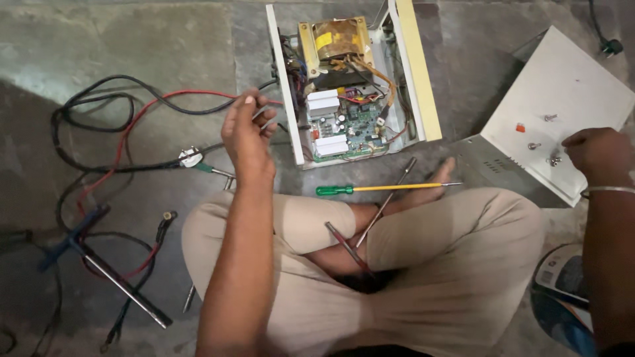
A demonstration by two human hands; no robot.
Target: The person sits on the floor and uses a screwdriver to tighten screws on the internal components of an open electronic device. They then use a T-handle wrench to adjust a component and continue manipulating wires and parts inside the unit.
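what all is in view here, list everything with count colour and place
open electrical unit: 1, white case, copper-wound transformer and green circuit board inside, top centre on the floor
cover panel: 1, white, upper right
screws: about 3, silver, lying on the cover panel
screwdriver: 1, green handle with yellow shaft, on the floor by the foot
thin tools: 2, metal, one with a red handle, on the lap
cables: several, black and red, looped at left
plug: 1, white, left of centre
metal rod tool: 1, silver with blue handle, lower left
left hand: raised beside the unit, fingers on a wire
right hand: resting on the cover panel edge, silver bangle on the wrist
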